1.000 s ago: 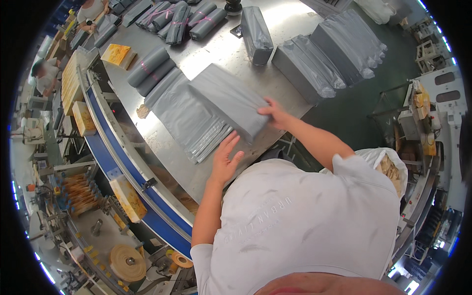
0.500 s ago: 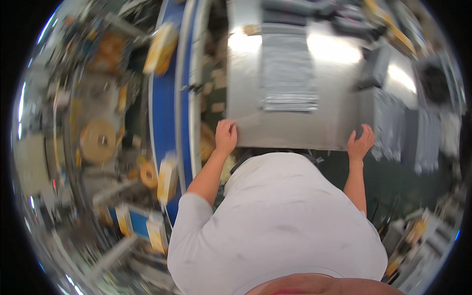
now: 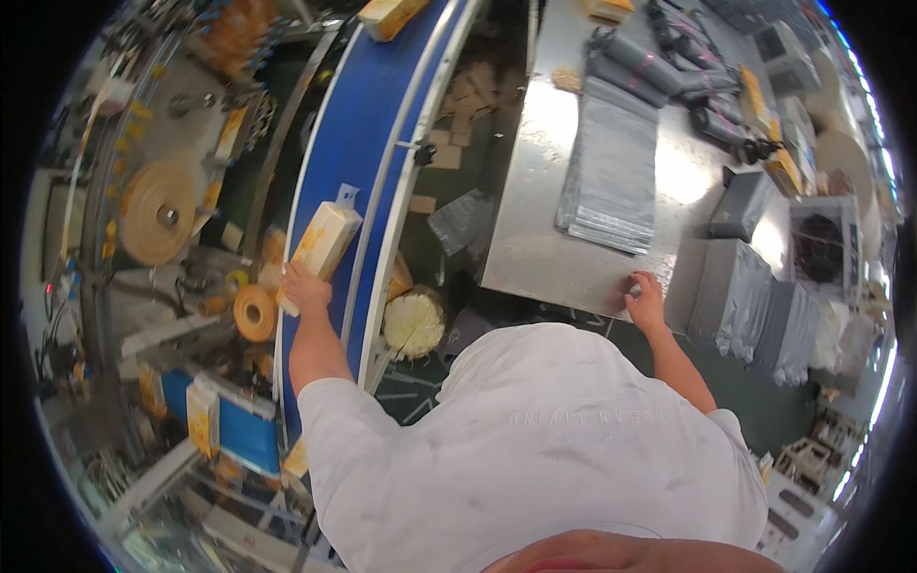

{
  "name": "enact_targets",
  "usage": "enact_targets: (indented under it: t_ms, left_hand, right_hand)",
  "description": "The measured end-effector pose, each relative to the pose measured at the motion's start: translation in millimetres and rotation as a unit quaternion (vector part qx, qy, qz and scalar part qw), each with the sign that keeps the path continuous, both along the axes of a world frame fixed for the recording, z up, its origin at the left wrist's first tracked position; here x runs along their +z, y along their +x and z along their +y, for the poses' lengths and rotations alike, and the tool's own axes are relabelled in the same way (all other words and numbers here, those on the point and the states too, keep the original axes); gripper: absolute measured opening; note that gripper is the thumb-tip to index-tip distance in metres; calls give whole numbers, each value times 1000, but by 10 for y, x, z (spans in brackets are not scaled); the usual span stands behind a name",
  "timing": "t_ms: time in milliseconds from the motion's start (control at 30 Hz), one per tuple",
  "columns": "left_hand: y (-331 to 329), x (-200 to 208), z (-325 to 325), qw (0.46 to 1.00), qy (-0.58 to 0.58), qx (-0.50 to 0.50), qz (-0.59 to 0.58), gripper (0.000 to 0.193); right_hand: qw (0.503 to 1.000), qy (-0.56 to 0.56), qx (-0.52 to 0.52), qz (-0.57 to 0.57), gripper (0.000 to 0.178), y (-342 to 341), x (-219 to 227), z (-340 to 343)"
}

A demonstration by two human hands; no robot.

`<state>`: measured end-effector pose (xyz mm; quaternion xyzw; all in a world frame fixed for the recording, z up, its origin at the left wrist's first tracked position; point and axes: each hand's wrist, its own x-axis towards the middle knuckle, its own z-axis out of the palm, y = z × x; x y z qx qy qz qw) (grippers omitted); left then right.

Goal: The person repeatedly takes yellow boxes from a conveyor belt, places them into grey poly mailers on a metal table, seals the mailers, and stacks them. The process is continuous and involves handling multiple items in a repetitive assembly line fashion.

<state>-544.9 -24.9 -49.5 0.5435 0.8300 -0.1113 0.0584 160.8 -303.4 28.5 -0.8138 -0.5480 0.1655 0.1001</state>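
A long white and yellow package (image 3: 330, 239), probably of tissues, lies at a slant on the blue conveyor belt (image 3: 330, 143). My left hand (image 3: 306, 288) is closed over its near end. A clear tab sticks out from the far end. By the front edge of the metal table (image 3: 535, 229), my right hand (image 3: 646, 296) has bent fingers with a gap between thumb and forefinger. No held thing shows in it. Beyond that hand lies a stack of flat grey plastic bags (image 3: 611, 162).
Rolled grey bags (image 3: 626, 65) lie at the table's back. More grey bag stacks (image 3: 735, 286) stand at right. Another package (image 3: 392, 17) sits farther up the belt. A pale roll (image 3: 414, 323) and cardboard scraps (image 3: 463, 100) lie between belt and table. Machinery with tape rolls (image 3: 158, 212) stands left.
My view has swung left. My left hand has left the table's corner and moved onto the package on the belt. My right hand has come to the table's front edge, fingers more bent.
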Motion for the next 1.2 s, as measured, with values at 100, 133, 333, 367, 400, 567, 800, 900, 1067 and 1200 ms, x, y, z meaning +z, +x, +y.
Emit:
enact_targets:
  t_ms: [100, 133, 333, 367, 400, 567, 800, 900, 1067, 1200]
  left_hand:
    - [301, -66, 431, 999, -10, -33, -12, 77]
    - [465, 12, 613, 998, -19, -52, -18, 75]
    - [976, 533, 1231, 985, 108, -97, -92, 61]
    - [940, 691, 1394, 973, 156, -100, -135, 60]
    - [996, 819, 1487, 958, 196, -104, -181, 58]
    - [2245, 1229, 1307, 802, 186, -160, -544, 62]
    - [4954, 866, -706, 694, -142, -268, -653, 62]
    - [5417, 486, -671, 675, -34, -295, -675, 69]
    - [5873, 676, -48, 666, -31, -169, -726, 91]
    - [5993, 839, -94, 684, -24, -239, -689, 96]
  right_hand:
    - [999, -18, -12, 29, 41, 120, -35, -50]
    - [998, -31, -27, 38, 39, 89, -39, -94]
    - [996, -33, -62, 61, 39, -231, 183, -142]
    - [992, -17, -83, 94, 41, -268, 200, -103]
    - [986, -6, -107, 125, 43, -321, 238, -68]
    - [945, 108, -107, 289, 54, -458, 327, 349]
    - [908, 233, -165, 306, 82, -272, 126, 684]
    - [954, 117, -164, 220, 79, -92, 165, 500]
    - [967, 32, -37, 250, 67, 601, 44, 677]
    - [985, 91, 134, -53, 61, 1064, -71, 999]
